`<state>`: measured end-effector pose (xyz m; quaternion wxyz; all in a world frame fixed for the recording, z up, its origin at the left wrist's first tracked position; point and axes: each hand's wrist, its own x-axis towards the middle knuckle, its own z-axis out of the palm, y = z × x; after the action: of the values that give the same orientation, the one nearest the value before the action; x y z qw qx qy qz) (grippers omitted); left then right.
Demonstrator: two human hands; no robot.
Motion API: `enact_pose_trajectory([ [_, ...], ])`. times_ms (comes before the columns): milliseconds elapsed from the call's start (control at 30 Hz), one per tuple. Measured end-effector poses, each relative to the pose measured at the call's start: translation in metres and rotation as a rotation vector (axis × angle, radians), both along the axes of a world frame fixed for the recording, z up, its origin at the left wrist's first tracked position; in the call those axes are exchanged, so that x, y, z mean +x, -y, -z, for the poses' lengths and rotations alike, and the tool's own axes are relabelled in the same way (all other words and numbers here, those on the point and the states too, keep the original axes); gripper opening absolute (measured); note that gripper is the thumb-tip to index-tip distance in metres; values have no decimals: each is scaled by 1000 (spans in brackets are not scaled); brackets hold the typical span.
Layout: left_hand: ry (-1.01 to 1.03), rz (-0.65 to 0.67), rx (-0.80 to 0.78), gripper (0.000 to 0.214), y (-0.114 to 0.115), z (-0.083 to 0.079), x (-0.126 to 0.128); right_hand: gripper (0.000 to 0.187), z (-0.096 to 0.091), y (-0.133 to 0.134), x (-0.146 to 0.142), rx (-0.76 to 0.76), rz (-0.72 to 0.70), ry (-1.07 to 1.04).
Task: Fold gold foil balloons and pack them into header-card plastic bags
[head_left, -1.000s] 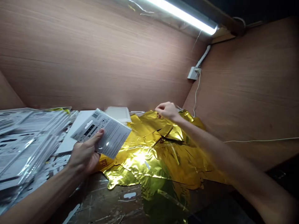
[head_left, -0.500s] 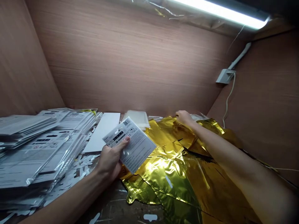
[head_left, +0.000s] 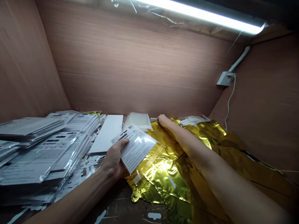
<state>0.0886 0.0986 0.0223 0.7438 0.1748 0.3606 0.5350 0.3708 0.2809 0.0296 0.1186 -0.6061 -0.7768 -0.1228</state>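
My left hand [head_left: 115,158] is closed around a printed card in a clear plastic sleeve [head_left: 137,148], thumb on top, the card tilted with its text and barcode facing me. Beneath and right of it spread gold foil balloons [head_left: 167,161], flat and overlapping. My right hand [head_left: 164,120] reaches over the foil to the back edge, its fingers curled by some thin clear straws [head_left: 153,119]. Whatever those fingers hold is too small to make out. A stack of milky clear sleeves [head_left: 138,119] and a white card stack [head_left: 107,132] lie behind my left hand.
Piles of sleeved cards [head_left: 37,157] fill the left side, with white paper cut-outs [head_left: 79,171] scattered beside them. A plastic bag of white pieces [head_left: 192,120] lies at the back right. Wooden panels enclose the table; a power socket [head_left: 226,78] hangs on the right.
My right hand has moved left along the back edge, from the gold foil to the straws. The sleeved card stays in my left hand, tilted slightly differently. The view has shifted a little.
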Motion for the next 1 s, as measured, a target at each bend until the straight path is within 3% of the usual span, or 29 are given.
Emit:
enact_pose_trajectory([
  [100, 103, 26, -27, 34, 1, -2, -2, 34, -9, 11, -6, 23, 96, -37],
  [233, 84, -50, 4, 28, 1, 1, -1, 31, -25, 31, -12, 101, 155, -177],
  [367, 19, -162, 42, 20, -6, 11, 1, 22, -25, 77, -10, 202, 82, -332],
  [400, 5, -189, 50, 20, -7, 13, 1, 21, -22, 97, -10, 235, 41, -368],
  [467, -19, -233, 66, 20, -8, 15, 2, 17, -16, 145, -11, 339, -176, -476],
  [567, -58, -248, 78, 18, -5, 14, 5, 13, -12, 214, -19, 351, -501, -430],
  [633, -93, -227, 79, 17, -3, 13, 6, 14, -12, 241, -26, 303, -610, -389],
  [733, -143, -195, 84, 20, -4, 12, 5, 14, -10, 255, -31, 275, -610, -406],
  [1000, -251, -103, 131, 20, -3, 17, 4, 14, -6, 260, -38, 368, -544, -545],
])
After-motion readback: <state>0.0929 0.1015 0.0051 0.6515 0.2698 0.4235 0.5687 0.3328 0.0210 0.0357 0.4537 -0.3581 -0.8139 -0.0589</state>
